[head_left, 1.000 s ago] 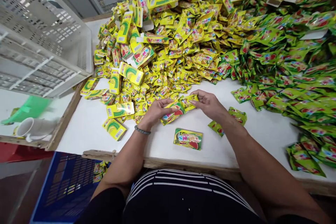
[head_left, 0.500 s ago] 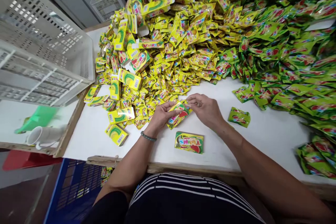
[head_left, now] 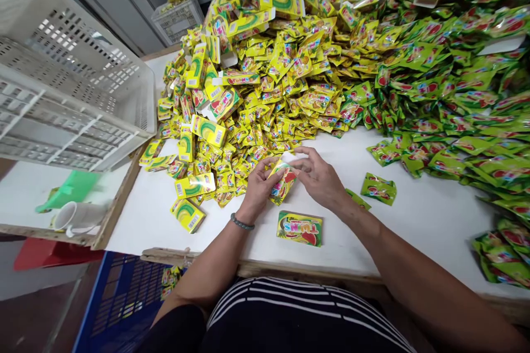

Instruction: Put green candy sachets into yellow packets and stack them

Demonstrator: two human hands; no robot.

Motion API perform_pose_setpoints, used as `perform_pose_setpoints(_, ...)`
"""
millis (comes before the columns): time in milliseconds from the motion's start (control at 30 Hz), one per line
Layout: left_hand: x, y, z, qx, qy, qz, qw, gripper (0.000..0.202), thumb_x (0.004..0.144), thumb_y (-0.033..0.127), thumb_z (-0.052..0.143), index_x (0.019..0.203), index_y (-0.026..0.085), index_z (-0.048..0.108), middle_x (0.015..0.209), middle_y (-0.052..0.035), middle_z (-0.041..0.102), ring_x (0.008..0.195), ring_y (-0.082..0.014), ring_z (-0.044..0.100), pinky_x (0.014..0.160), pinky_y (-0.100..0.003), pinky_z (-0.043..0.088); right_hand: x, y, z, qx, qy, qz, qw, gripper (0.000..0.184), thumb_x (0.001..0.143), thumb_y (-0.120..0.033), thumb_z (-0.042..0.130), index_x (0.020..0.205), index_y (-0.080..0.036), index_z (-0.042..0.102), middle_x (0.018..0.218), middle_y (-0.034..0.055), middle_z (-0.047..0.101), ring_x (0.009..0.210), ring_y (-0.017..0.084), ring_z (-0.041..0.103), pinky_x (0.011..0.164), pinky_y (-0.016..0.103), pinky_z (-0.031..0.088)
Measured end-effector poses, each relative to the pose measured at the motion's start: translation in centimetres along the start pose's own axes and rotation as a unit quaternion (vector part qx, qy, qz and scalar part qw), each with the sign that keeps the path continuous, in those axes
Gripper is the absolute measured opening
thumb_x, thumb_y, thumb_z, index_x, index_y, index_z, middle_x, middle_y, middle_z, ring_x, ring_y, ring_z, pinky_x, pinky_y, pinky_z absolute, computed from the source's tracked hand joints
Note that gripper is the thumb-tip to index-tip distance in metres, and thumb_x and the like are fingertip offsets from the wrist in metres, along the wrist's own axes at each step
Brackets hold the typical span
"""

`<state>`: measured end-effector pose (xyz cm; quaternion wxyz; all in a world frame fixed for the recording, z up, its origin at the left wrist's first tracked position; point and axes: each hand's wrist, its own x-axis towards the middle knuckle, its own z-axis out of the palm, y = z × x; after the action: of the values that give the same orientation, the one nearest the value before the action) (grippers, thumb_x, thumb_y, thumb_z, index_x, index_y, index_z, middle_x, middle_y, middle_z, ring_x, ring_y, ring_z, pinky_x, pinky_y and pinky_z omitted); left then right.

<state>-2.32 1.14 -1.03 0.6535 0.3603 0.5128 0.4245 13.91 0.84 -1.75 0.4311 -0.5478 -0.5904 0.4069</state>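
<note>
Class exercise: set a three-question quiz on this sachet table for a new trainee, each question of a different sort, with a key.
1. True or false: the left hand and the right hand both grip one bunch of sachets.
2. What lies on the table between the hands and the person's body? A: a flat green box. B: a white cup. C: a pair of scissors.
3. Fill in: the bead bracelet is on the ___ wrist.
Key: 1 true. 2 A. 3 left.
</note>
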Motion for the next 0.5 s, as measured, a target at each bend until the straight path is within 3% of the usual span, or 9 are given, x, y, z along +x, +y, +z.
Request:
perform_pose_setpoints(100,0.1,0.1,0.0,-0.013,0.011,0.041,0.999,0.077,0.062,0.049,0.084,0.127,0.026,0.051,0.076,0.0024,0.07,0.058,-0.0125,0.063,0.058,-0.024,0.051,0.2,0.5,0.1,0.018,0.116,-0.016,0.993,0.035,0.075,-0.04,0.068,0.106,-0.024,0.063,0.115,0.0093,0.068,0.107,0.026,0.059,0.081,0.038,0.051)
perform_pose_setpoints(267,-0.3,0.5,-0.2,-0.02,-0.017,0.042,0.999,0.074,0.064,0.047,0.084,0.126,0.028,0.049,0.095,-0.0002,0.068,0.065,-0.0126,0.063,0.062,-0.027,0.057,0.0,0.6,1.2,0.158,0.005,0.033,0.987,0.031,0.077,-0.047,0.067,0.096,-0.023,0.066,0.092,0.0052,0.07,0.084,0.02,0.064,0.077,0.035,0.054)
perform_pose_setpoints(433,-0.9,1.0,-0.6,0.019,-0.081,0.004,0.997,0.062,0.062,0.039,0.086,0.114,0.026,0.054,0.083,0.003,0.065,0.061,-0.0119,0.06,0.059,-0.027,0.055,-0.4,0.4,1.0,0.111,-0.048,0.022,0.992,0.02,0.08,-0.043,0.06,0.079,-0.023,0.064,0.078,0.0011,0.066,0.072,0.018,0.061,0.067,0.031,0.05)
perform_pose_setpoints(500,-0.9,1.1,-0.6,0.02,-0.099,0.0,0.995,0.059,0.062,0.038,0.086,0.11,0.025,0.055,0.082,0.003,0.065,0.062,-0.0119,0.06,0.06,-0.026,0.054,-0.3,0.6,0.7,0.119,-0.065,0.043,0.99,0.02,0.081,-0.044,0.06,0.081,-0.024,0.064,0.069,-0.0009,0.063,0.065,0.018,0.059,0.062,0.031,0.049)
